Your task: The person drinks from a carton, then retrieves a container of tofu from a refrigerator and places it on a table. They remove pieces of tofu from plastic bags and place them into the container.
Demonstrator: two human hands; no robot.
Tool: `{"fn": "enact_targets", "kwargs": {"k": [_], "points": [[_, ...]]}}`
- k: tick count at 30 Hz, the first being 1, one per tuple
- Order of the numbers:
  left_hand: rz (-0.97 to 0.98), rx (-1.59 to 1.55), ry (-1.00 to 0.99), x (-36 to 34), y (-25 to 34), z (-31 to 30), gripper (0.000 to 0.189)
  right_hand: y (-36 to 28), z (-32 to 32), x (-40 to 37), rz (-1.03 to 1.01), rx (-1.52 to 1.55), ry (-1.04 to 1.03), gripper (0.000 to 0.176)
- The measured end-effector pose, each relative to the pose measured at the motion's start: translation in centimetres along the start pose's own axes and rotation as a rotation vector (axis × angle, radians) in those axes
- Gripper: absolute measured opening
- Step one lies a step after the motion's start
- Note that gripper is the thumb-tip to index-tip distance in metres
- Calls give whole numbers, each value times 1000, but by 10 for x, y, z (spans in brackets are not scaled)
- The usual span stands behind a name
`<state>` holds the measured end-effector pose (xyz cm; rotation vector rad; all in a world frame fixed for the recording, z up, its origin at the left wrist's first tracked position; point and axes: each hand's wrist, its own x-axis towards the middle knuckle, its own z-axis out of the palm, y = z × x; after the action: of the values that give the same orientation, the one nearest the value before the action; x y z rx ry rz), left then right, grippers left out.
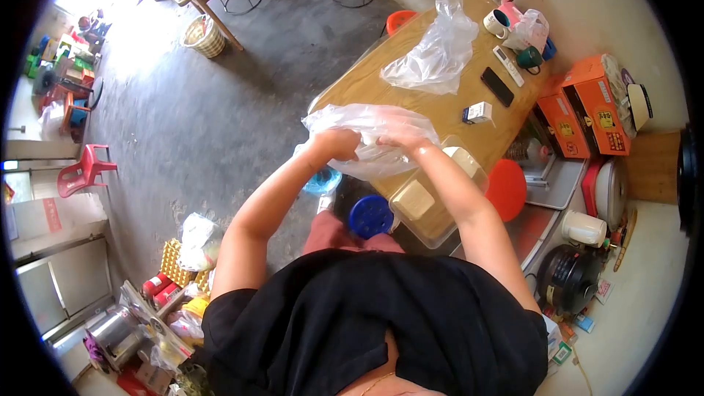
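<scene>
A thin, clear plastic bag is stretched between my hands at the near end of the wooden table. My left hand is closed in a fist around its left part. My right hand pinches its other side, fingers partly hidden by the crumpled film. Something whitish shows between the hands, too small to name. Just below my right forearm sits a clear plastic container with pale blocks in it. Another crumpled clear plastic bag lies farther up the table.
On the wooden table are a small box, a black phone, a white power strip and mugs. Orange cartons stand at the right. A blue stool is by my legs, a red stool right of the container.
</scene>
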<state>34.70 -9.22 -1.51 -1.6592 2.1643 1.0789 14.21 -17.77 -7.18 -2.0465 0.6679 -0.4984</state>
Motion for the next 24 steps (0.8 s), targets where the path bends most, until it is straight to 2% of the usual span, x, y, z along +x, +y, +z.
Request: {"fn": "enact_targets", "kwargs": {"k": [1, 2, 3, 4, 6, 9, 14, 16, 17, 18, 19, 20, 21, 22, 24], "points": [[70, 75, -74, -1, 4, -3, 40, 8, -4, 1, 0, 0, -3, 42], [141, 152, -148, 0, 4, -4, 39, 4, -11, 6, 130, 19, -96, 47], [289, 155, -112, -1, 1, 1, 40, -2, -17, 8, 260, 37, -189, 53], [290, 153, -112, 3, 3, 4, 40, -5, -20, 12, 319, 24, -235, 53], [303, 136, -350, 11, 7, 8, 43, -10, -21, 20, 295, -111, -223, 52], [328, 157, -353, 15, 6, 13, 36, -20, -16, 31, 256, -313, -204, 52], [315, 129, -176, 13, -3, 11, 27, -50, -12, 39, 273, -543, -286, 51], [250, 74, -28, 9, -7, 5, 24, -63, -14, 39, 309, -584, -343, 50], [135, 5, 110, 5, -5, -1, 27, -68, -14, 38, 315, -589, -361, 50], [135, 4, 111, 1, -3, -11, 27, -71, -15, 39, 321, -592, -371, 50], [73, -24, 166, -1, 1, -22, 30, -69, -14, 38, 321, -593, -373, 50], [10, -53, 221, 0, 2, -28, 34, -66, -14, 36, 212, -589, -353, 49], [-50, -115, 224, 7, 0, -30, 46, -61, -13, 34, 103, -584, -333, 47], [-51, -118, 225, 10, 1, -29, 46, -55, -14, 31, 48, -572, -328, 47], [-36, -156, 360, 18, -1, -22, 66, -39, -19, 26, 78, -545, -320, 47]]}}
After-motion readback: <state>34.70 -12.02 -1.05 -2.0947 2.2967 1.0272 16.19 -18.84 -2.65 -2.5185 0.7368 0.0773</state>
